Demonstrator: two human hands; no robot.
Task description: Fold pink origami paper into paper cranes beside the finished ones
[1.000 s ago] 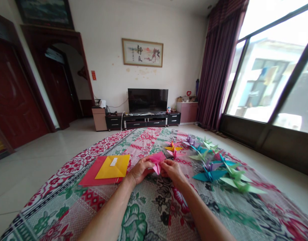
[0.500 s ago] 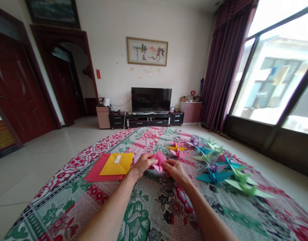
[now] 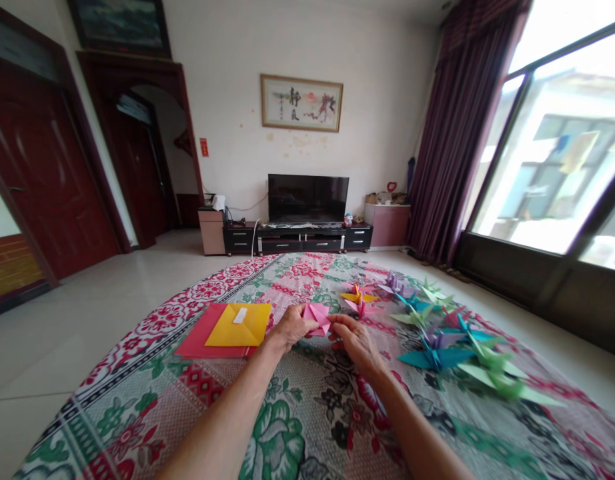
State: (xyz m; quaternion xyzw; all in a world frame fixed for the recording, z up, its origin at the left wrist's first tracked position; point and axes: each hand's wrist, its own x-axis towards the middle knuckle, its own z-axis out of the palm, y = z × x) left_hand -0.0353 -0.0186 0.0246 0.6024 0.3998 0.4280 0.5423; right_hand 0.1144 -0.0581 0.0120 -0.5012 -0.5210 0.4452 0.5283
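Observation:
A small piece of folded pink origami paper (image 3: 317, 319) is held just above the tablecloth. My left hand (image 3: 291, 328) pinches its left side between thumb and fingers. At the paper's right corner are the bent fingertips of my right hand (image 3: 351, 339), closed on its edge. Left of my hands lies a stack of yellow paper (image 3: 237, 325) on red paper (image 3: 193, 339), with a small white piece on top. To the right stand several folded paper cranes, among them a blue crane (image 3: 436, 355), a green crane (image 3: 502, 379) and an orange crane (image 3: 357, 293).
A patterned cloth (image 3: 272, 433) covers the round table. Beyond it, a television (image 3: 308, 199) sits on a low black cabinet (image 3: 287, 243). Purple curtains (image 3: 447, 147) hang beside a large window at right; dark red doors are at left.
The pink paper has gone from a taller, opened-out shape to a flatter, more compact fold. My right fingers have shifted slightly at its right edge. The whole view has swung a little left.

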